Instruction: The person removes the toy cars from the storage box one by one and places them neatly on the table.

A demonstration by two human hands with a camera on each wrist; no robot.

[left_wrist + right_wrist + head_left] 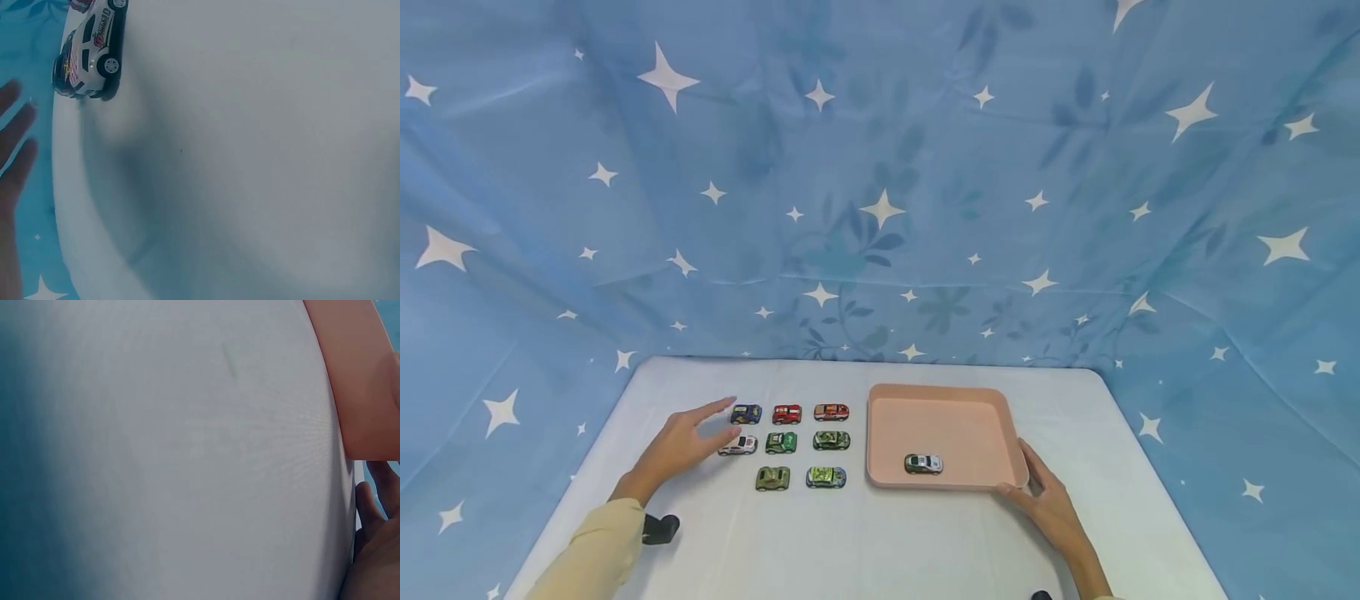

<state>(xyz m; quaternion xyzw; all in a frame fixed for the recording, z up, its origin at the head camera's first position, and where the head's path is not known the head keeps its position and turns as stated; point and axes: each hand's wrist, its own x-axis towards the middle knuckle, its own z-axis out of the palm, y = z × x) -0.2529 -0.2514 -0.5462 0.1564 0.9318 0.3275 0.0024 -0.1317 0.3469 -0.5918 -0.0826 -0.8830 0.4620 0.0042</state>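
Note:
My left hand (681, 446) is spread over the left end of the toy cars, fingers extended and holding nothing. Its fingertips are near a dark blue toy car (747, 414); the thumb is by a white toy car (739, 445), which also shows in the left wrist view (94, 53). My right hand (1047, 504) grips the near right corner of a pink tray (943, 397), thumb along the front edge and fingers at the right side. In the right wrist view the tray's wall (359, 381) hides part of that hand. A silver toy car (923, 464) sits inside the tray.
Left of the tray stand more toy cars in rough rows: red (787, 414), orange-red (831, 412), green (781, 442), dark camouflage (831, 440), olive (772, 478) and lime-green (826, 477). A white table (850, 550) carries everything. Behind it hangs a blue star-patterned cloth (880, 150).

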